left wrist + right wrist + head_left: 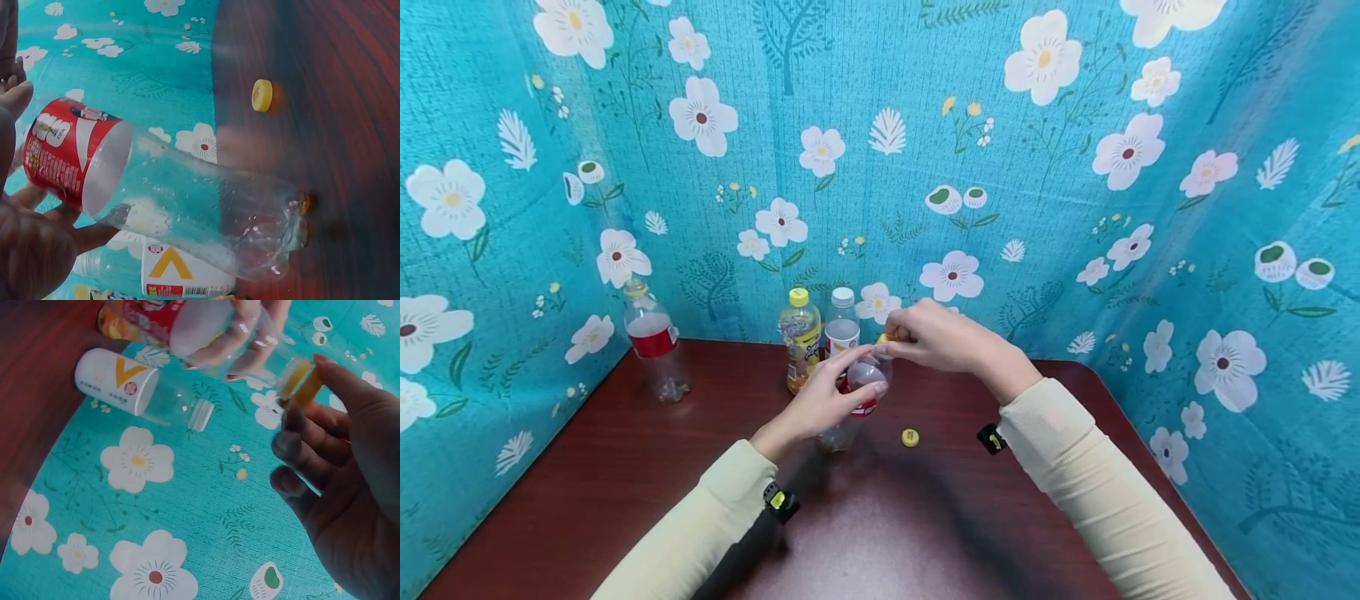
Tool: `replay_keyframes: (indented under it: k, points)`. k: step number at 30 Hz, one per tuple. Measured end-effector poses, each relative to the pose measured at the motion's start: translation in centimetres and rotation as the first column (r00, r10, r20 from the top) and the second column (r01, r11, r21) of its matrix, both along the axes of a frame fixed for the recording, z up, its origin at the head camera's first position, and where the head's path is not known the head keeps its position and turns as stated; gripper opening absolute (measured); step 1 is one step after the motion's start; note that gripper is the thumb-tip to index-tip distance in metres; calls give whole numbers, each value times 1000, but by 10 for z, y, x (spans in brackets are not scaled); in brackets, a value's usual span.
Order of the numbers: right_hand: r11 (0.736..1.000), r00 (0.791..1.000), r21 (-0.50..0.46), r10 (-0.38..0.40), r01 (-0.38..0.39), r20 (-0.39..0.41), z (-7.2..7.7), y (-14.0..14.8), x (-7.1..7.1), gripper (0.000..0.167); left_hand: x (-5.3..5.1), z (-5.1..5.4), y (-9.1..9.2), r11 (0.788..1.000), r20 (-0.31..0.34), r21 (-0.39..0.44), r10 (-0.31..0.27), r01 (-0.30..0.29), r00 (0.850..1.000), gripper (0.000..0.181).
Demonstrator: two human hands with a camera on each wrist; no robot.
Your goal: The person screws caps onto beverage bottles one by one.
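Observation:
My left hand (817,402) grips a clear plastic bottle (181,187) with a red label, its fingers around the upper part. The bottle tilts, its neck pointing up and to the right in the head view. At its mouth, the thumb and fingertips of my right hand (943,335) pinch a yellow cap (307,387). The cap sits against the neck beside a yellow ring; whether it is threaded on, I cannot tell. Another yellow cap (910,437) lies on the table below the hands. Few drops cling inside the held bottle.
Behind the hands stand a yellow-capped bottle (801,333) and a white-capped bottle (119,381). Another red-labelled bottle (655,343) stands at the left edge of the dark red table (587,467). A blue floral cloth (865,167) hangs around the back and sides.

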State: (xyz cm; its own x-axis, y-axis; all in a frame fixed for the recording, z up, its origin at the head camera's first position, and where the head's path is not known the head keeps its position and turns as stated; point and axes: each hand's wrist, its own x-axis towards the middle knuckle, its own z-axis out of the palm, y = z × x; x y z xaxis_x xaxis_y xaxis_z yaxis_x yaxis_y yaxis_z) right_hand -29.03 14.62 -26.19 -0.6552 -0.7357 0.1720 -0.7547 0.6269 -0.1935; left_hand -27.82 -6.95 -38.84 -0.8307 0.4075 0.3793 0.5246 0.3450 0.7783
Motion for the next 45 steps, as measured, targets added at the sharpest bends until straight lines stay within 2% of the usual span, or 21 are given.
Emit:
replay_keyframes:
  k: [3, 5, 7, 10, 14, 16, 19, 21, 23, 25, 27, 29, 31, 33, 37, 41, 45]
  points:
    - [998, 990, 60, -16, 25, -143, -8, 0, 1, 22, -1, -1, -6, 999, 40, 4, -34, 34, 999, 61]
    - [993, 967, 108, -17, 46, -253, -14, 0, 0, 28, -2, -1, -9, 998, 57, 4, -63, 63, 996, 61]
    - [989, 950, 135, -13, 58, -312, -19, -1, -2, 34, -3, 0, -12, 996, 73, -2, -84, 85, 994, 60]
    - [990, 947, 129, -12, 56, -322, -23, -1, -4, 41, -4, 1, -12, 994, 73, -9, -105, 105, 992, 60]
    - [998, 947, 40, -34, 49, -318, -27, -4, -4, 45, -2, 1, -9, 996, 55, 6, -94, 94, 994, 63]
    - [997, 935, -19, -78, 76, -345, -32, -8, -3, 48, 0, 0, -6, 997, 29, 21, -76, 75, 997, 63]
    - [981, 901, -113, -192, 160, -389, -39, -14, 0, 54, 3, -1, 0, 998, -14, 34, -46, 47, 999, 62]
    - [962, 881, -164, -266, 218, -392, -42, -18, 2, 58, 4, -2, 3, 999, -54, 35, -26, 28, 998, 62]
    - [949, 875, -185, -309, 256, -373, -42, -20, 3, 60, 4, -1, 4, 999, -79, 34, -10, 12, 997, 60]
    - [949, 895, -183, -303, 255, -326, -40, -20, 3, 61, 4, -1, 3, 999, -87, 37, -1, 4, 996, 59]
    - [962, 934, -179, -250, 208, -257, -38, -16, 1, 57, 2, -1, 1, 999, -75, 33, -9, 11, 997, 59]
    - [975, 974, -188, -149, 116, -171, -34, -12, 0, 44, 1, -1, -2, 999, -39, 25, -35, 36, 999, 59]
    - [980, 994, -200, -37, 15, -103, -29, -7, -1, 26, 0, -1, -4, 997, 6, 26, -67, 67, 998, 61]
    - [974, 996, -210, 72, -83, -58, -24, -2, -2, 13, -1, -1, -7, 994, 52, 40, -106, 104, 993, 62]
    - [961, 982, -202, 188, -190, -29, -18, 2, -5, 12, -4, 0, -10, 982, 101, 87, -176, 168, 979, 59]
    - [965, 982, -184, 182, -188, -49, -19, 0, -5, 14, -6, 0, -11, 977, 104, 101, -198, 187, 975, 60]
    - [975, 988, -184, 101, -121, -115, -22, -6, 0, 15, -4, -2, -9, 982, 93, 113, -162, 151, 983, 63]
